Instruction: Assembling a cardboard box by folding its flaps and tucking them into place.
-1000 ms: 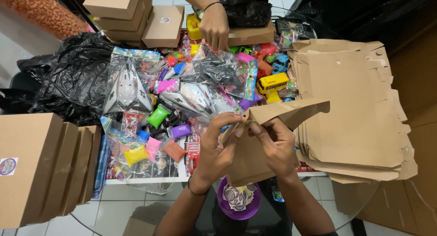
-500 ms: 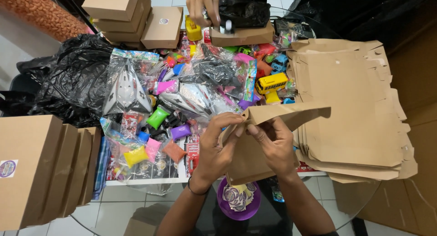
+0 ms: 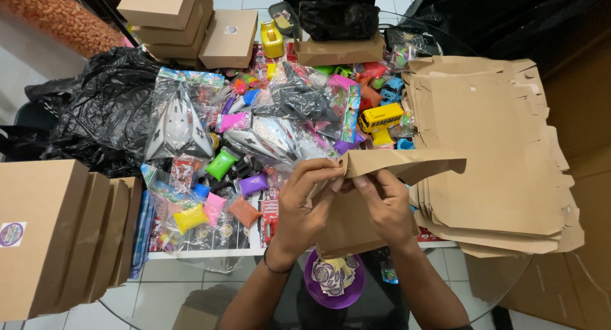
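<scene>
**Both hands folding a flat cardboard box blank at the table's near edge**

Left hand (image 3: pixel 304 210): fingers curled shut, pinching the top fold of the brown cardboard box blank (image 3: pixel 356 222). Thumb and fingertips meet on the edge, no gap visible.

Right hand (image 3: pixel 388 206): also closed on the same blank, fingers (image 3: pixel 366 185) bent over the fold just beside the left fingertips. The two hands are touching or nearly so at the crease; can't tell which.

Blank position: held between both hands, body of it hanging below the fingers, partly behind the palms. One long flap (image 3: pixel 407 161) sticks out past the right fingers, tilted, with its free end above the stack.

Around the fingers:
- Just right of the right hand: stack of flat cardboard blanks (image 3: pixel 490 152), unfolded, spread loosely.
- Below the wrists: purple bowl (image 3: pixel 334 280) holding round stickers, under the glass table edge (image 3: pixel 191 285).
- Just beyond the left fingertips: heap of bagged toys and small packets. Purple packet (image 3: pixel 253 184) and green packet (image 3: pixel 222 164) near, orange packet (image 3: pixel 244 211) just left of the left hand.
- Farther beyond: bagged white toy aircraft (image 3: pixel 178 123), yellow toy bus (image 3: pixel 380 117) beyond the right fingers.
- Far left of the left hand: row of assembled brown boxes (image 3: pixel 57 234) standing on edge, well apart. Black plastic bag (image 3: pixel 102 107) beyond them.
- Far side of the table: more closed brown boxes (image 3: pixel 191 21), stacked, and a black bag on a box (image 3: pixel 338 34).
</scene>
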